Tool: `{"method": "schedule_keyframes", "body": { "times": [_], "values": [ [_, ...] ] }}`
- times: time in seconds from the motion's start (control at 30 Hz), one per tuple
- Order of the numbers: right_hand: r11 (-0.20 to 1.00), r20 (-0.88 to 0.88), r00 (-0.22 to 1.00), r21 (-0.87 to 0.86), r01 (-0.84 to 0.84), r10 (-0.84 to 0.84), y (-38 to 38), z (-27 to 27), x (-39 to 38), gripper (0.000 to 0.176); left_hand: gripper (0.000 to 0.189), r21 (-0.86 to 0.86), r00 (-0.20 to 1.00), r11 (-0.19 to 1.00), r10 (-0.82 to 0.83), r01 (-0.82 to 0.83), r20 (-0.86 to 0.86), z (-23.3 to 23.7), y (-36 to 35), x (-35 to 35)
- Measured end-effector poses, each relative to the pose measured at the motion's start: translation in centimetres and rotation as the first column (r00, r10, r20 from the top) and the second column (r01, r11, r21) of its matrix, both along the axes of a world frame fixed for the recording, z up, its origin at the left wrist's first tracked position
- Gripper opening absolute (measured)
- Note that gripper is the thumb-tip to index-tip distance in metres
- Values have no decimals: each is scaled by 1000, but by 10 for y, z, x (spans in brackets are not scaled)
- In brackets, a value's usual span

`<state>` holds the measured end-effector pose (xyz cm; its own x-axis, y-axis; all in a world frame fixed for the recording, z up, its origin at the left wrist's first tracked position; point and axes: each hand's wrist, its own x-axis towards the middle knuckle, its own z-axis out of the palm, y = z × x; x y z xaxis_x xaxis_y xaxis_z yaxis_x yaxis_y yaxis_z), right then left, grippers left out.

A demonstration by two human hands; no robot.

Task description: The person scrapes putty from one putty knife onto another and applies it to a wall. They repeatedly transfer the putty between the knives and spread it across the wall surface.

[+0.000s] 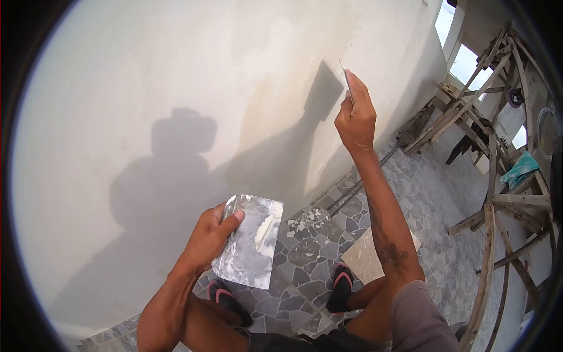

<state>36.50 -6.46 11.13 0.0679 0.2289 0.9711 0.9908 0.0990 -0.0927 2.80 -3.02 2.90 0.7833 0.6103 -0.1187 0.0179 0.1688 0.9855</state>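
My left hand [212,237] grips a flat metal plastering plate [249,240] by its left edge, the thumb lying on its face. White filler is smeared over that plate, with a thicker lump [265,233] near its right side. Raised to the upper right, my right hand [358,114] is closed around a putty knife [344,70] seen almost edge-on. Its thin blade points up beside the pale wall [264,35], and its broad shadow falls on the plaster just left of the hand. Damp-looking, darker patches show on the wall there.
Rough wooden scaffolding [489,229] stands on the right, with a teal cloth [520,170] draped over it. Crumbs of filler [308,220] lie on the stone-patterned floor [434,199]. A beige tile [363,255] rests by my right foot, and a thin pipe [358,188] runs along the wall's base.
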Motion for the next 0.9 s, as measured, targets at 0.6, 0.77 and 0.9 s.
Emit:
{"method": "schedule_keyframes", "body": {
  "times": [0.6,0.77,0.9],
  "values": [
    [983,95,993,-177,-48,66,12,-85,-17,62,37,-25,999,999,-31,31,31,1,-2,-3],
    [983,32,990,-132,-130,136,-12,-23,-18,56,36,11,999,999,-42,42,23,2,0,4],
    [998,-386,921,-25,51,-57,4,72,18,38,36,-5,999,999,-34,35,39,0,-2,4]
  ]
}}
